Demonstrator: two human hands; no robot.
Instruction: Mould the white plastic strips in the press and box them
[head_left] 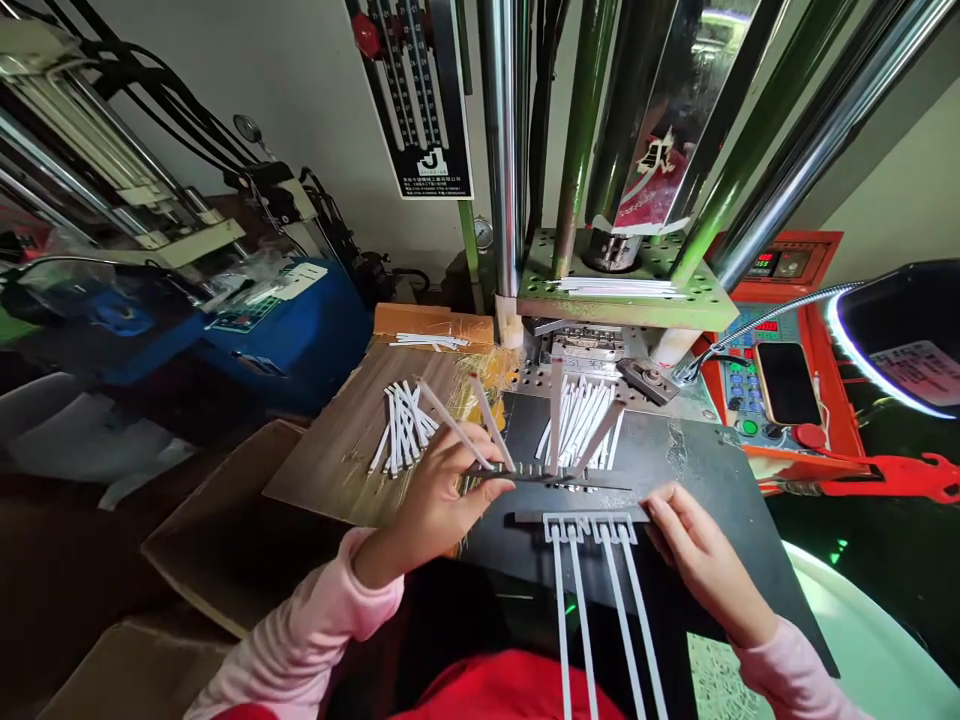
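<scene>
My left hand (435, 500) grips a dark slotted metal bar (525, 476) above a black mat (720, 500). Several white plastic strips (555, 412) stand up from that bar in a fan. My right hand (705, 560) pinches the right end of a grey bar (581, 517). Several long white strips (592, 610) run from this bar toward me. A heap of white strips (581, 425) lies on the mat beyond my hands. Another loose heap (401, 430) rests on a wood-grain board (337, 470) to the left of my left hand.
A moulding press with chrome columns (502, 130) and a green perforated plate (622, 295) stands ahead. A red control panel (780, 370) with a phone (787, 385) is at right, beneath a lamp (900, 335). A cardboard box (217, 530) sits at left.
</scene>
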